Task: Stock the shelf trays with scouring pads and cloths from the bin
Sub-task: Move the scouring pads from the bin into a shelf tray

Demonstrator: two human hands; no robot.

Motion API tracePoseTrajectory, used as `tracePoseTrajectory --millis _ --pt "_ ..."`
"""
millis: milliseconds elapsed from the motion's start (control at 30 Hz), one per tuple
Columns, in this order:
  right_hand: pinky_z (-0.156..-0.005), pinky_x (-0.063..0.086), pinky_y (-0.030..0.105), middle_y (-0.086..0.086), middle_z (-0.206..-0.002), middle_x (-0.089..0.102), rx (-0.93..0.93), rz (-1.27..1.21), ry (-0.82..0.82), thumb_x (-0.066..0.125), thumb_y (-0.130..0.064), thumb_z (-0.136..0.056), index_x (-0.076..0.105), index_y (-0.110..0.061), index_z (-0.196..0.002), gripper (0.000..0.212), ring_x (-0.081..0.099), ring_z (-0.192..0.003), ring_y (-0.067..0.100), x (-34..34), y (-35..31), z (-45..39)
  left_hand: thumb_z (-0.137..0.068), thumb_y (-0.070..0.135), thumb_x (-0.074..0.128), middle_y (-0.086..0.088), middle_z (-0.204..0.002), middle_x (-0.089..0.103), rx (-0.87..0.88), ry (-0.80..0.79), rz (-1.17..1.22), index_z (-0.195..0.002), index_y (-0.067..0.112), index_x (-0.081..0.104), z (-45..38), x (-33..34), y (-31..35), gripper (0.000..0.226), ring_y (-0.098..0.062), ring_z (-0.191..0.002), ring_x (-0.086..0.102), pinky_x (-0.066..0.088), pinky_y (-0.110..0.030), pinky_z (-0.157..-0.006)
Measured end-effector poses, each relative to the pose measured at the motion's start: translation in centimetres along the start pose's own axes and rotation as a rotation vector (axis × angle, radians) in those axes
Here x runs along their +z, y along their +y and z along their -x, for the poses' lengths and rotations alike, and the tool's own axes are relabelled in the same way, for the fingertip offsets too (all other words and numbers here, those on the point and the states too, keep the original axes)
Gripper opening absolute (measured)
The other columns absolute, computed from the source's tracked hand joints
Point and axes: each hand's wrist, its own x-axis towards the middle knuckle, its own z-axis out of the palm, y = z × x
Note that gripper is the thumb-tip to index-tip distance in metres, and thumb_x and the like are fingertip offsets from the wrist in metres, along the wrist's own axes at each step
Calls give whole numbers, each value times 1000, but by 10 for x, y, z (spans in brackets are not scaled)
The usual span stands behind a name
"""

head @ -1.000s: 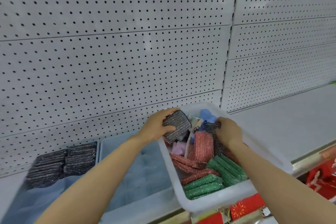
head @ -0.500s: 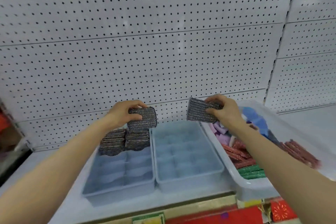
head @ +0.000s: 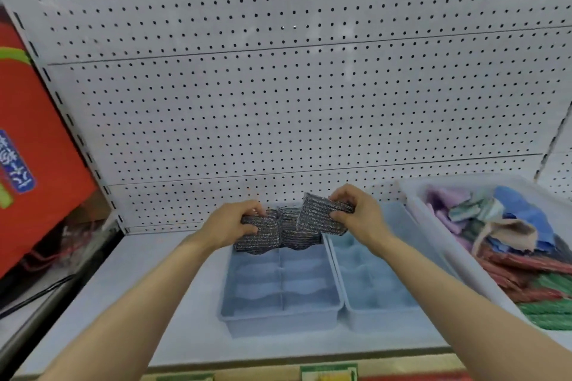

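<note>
Two pale blue divided trays sit side by side on the shelf, the left tray [head: 278, 312] and the right tray [head: 374, 309]. Grey scouring pads [head: 298, 237] are stacked in the left tray's back compartments. My left hand [head: 230, 226] grips a grey pad [head: 258, 235] low over the back left compartment. My right hand [head: 360, 215] pinches another grey pad [head: 318, 215] just above the back right stack. The white bin [head: 458, 260] at the right holds red and green pads and several coloured cloths [head: 510, 219].
A white pegboard wall [head: 294, 102] rises right behind the trays. Red packaging [head: 34, 145] fills the bay to the left, past the shelf upright. The shelf's front edge carries a gold price strip [head: 309, 370].
Both hands lifted a grey pad out of the bin, carried it left and lowered it to the left tray's back compartments. My view swung left with them.
</note>
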Motion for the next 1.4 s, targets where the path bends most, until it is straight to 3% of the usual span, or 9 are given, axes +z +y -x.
tracePoseTrajectory --millis 133,233,433,533,633,800,1034,1200,1400 --pt "-72 49 17 -9 -93 66 -19 70 -86 67 1 -79 58 -19 -93 26 61 -88 6 27 8 4 -82 28 76 16 -109 64 -12 -75 -127 -103 44 56 4 12 -19 32 -8 -101 59 47 -31 -86" --pt "-87 43 18 -13 -98 64 -15 119 -111 68 -1 -80 58 -21 -95 26 56 -98 2 48 12 2 -86 27 70 10 -101 63 40 -72 -319 -112 37 55 6 34 -19 32 -14 -90 56 42 -28 -73" --pt "-79 35 2 -7 -105 65 -18 181 -165 69 -1 -80 58 -25 -95 31 58 -103 5 68 20 4 -74 35 77 -1 -119 56 341 83 -565 -121 26 61 3 73 -40 50 -26 -110 51 45 -35 -83" --pt "-87 44 11 -5 -109 66 -66 177 -227 68 1 -77 62 -36 -101 44 60 -104 10 77 23 4 -76 57 68 -2 -155 29 282 100 -441 -147 34 35 -8 63 -57 81 -25 -141 24 27 -41 -112" --pt "-103 38 22 -10 -121 63 -125 226 -292 66 0 -81 65 -32 -118 49 55 -113 7 93 21 6 -93 60 33 1 -163 3 148 -133 -322 -154 36 15 -22 59 -69 68 -24 -150 -2 9 -46 -121" --pt "-87 45 28 -6 -101 62 -179 320 -291 64 -4 -85 62 -36 -123 50 55 -94 12 120 24 10 -101 20 49 0 -161 12 121 -181 -190 -151 33 18 -29 73 -76 60 -23 -150 9 11 -42 -122" --pt "-82 46 32 1 -102 63 -233 382 -207 61 -3 -84 64 -24 -123 44 57 -95 21 162 27 4 -84 71 44 12 -147 45 -191 -319 704 -142 38 44 -23 11 -45 67 -8 -136 38 21 -33 -118" --pt "-65 54 37 -2 -98 65 -299 629 -137 81 -12 -62 69 -23 -110 51 55 -90 24 171 43 8 -77 26 64 5 -163 6 -35 -412 1 -154 36 16 -18 27 -33 91 -19 -150 1 7 -45 -122" --pt "-100 46 48 15 -138 52 -308 966 -203 57 -35 -80 49 -1 -135 65 48 -130 31 156 64 16 -93 63 37 -4 -161 -20 45 -280 -426 -154 21 -14 -13 75 -33 90 -26 -147 -21 -8 -44 -121"
